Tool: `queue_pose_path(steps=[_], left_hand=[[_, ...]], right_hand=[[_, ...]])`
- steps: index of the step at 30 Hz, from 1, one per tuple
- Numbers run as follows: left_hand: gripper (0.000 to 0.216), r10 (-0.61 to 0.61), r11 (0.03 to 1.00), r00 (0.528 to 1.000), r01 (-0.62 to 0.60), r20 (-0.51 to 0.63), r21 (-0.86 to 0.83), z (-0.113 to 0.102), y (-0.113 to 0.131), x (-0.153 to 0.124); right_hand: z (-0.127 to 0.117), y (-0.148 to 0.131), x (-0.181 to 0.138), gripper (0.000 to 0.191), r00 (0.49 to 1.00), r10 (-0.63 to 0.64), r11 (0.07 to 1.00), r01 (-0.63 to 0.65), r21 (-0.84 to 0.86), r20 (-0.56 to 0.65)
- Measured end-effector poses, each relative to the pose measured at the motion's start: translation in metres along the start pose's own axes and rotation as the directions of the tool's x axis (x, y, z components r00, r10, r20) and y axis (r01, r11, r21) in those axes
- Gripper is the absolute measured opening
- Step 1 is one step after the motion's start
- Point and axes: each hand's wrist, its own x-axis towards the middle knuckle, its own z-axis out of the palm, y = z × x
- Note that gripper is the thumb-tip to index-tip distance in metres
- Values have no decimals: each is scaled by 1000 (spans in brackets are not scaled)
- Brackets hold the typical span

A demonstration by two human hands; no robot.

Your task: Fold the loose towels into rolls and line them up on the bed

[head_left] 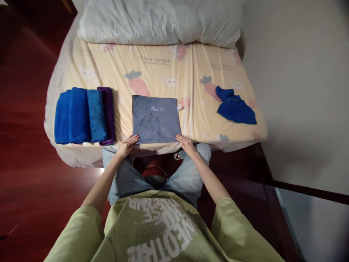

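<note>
A grey towel (156,118) with small white lettering lies flat and squared on the near edge of the bed (163,72). My left hand (127,144) rests at its near left corner, fingers pinched on the hem. At the near right corner, my right hand (185,142) lies with fingers stretched along the towel's edge.
A row of folded towels sits to the left: blue ones (79,115) and a purple one (108,115). A crumpled blue cloth (236,108) lies at the right. A white duvet (160,22) is bunched at the far end. Dark wood floor (24,127) on the left, a wall (305,91) on the right.
</note>
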Motion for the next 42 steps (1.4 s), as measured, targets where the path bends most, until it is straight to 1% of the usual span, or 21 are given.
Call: queue_pose_path(steps=[6, 9, 11, 13, 16, 18, 20, 24, 28, 30, 32, 36, 42], left_hand=[[49, -74, 995, 996, 71, -50, -63, -4, 5, 5], [49, -105, 991, 992, 98, -71, -89, -5, 9, 6], [48, -142, 985, 985, 131, -95, -113, -5, 13, 7], [46, -212, 971, 968, 194, -137, -138, -5, 16, 9], [40, -365, 928, 908, 338, -207, -158, -5, 20, 14], [40, -448, 893, 859, 423, -248, -150, -6, 20, 20], [43, -478, 878, 830, 457, -288, -141, -6, 20, 26], [45, -444, 894, 820, 432, -361, -118, -6, 22, 40], [39, -458, 882, 804, 464, -380, -80, -9, 25, 54], [36, -469, 873, 799, 483, -377, -62, -10, 25, 59], [33, -480, 863, 792, 503, -379, -42, -11, 24, 63], [34, -503, 847, 773, 530, -388, -42, -11, 20, 67], [35, -596, 794, 708, 590, -378, -147, -12, 16, 68]], right_hand=[[2, -4, 1, 50, 992, 83, 987, -69, 145, -92], [3, -5, 2, 47, 981, 143, 965, -109, 239, -130], [3, -5, 4, 46, 968, 206, 939, -154, 308, -145], [3, -4, 7, 46, 949, 279, 903, -208, 375, -144], [3, -2, 10, 40, 917, 367, 857, -268, 441, -155], [4, 1, 12, 34, 894, 412, 841, -298, 453, -177], [6, 5, 15, 30, 871, 448, 831, -320, 455, -204], [10, 15, 27, 32, 823, 506, 809, -348, 474, -259], [13, 24, 45, 39, 772, 554, 794, -377, 477, -311], [14, 26, 52, 43, 765, 557, 796, -380, 471, -325], [15, 27, 57, 48, 768, 551, 802, -377, 464, -328], [19, 28, 62, 56, 770, 531, 823, -370, 430, -353], [26, 31, 68, 60, 738, 558, 820, -422, 386, -380]])
